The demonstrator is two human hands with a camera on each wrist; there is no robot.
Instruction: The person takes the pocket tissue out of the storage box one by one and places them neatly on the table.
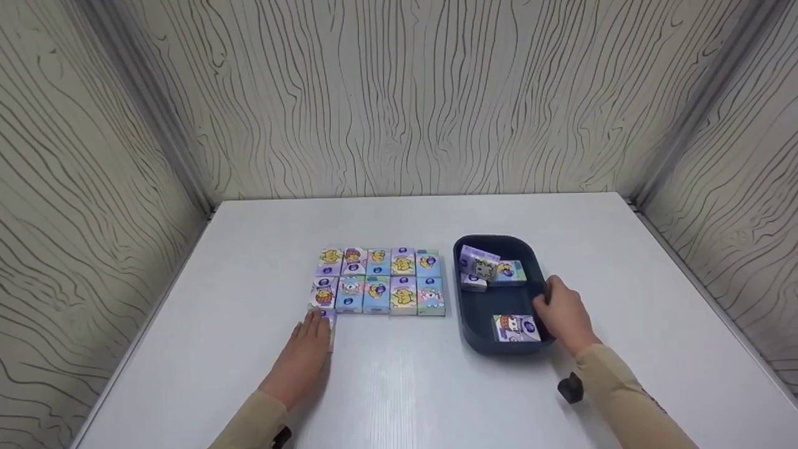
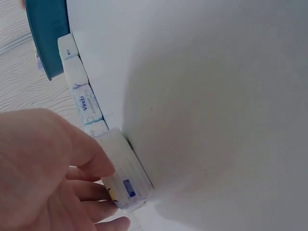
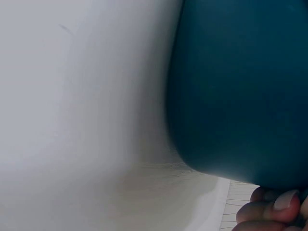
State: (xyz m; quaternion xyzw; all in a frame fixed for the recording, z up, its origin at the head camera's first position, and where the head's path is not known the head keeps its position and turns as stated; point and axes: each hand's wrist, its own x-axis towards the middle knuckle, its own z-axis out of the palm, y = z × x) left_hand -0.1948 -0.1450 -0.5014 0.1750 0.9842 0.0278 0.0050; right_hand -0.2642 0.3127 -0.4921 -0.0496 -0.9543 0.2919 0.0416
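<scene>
My left hand (image 1: 305,346) lies against a small tissue pack (image 1: 331,333) below the left end of two rows of packs. Its fingers are fairly straight over that pack, covering much of it; in the left wrist view the thumb touches the white pack (image 2: 122,168). The rows of cartoon-printed tissue packs (image 1: 377,294) lie edge to edge. My right hand (image 1: 566,315) grips the right rim of a dark blue plastic bin (image 1: 483,308), fingers curled at its wall in the right wrist view. Inside the bin, a tissue pack (image 1: 516,328) lies near the front and several others (image 1: 480,265) toward the back, one tilted.
Everything stands on a white table (image 1: 399,399). Wood-grain patterned panels (image 1: 399,100) rise behind it and at both sides. A small black object (image 1: 570,388) sits by the right sleeve.
</scene>
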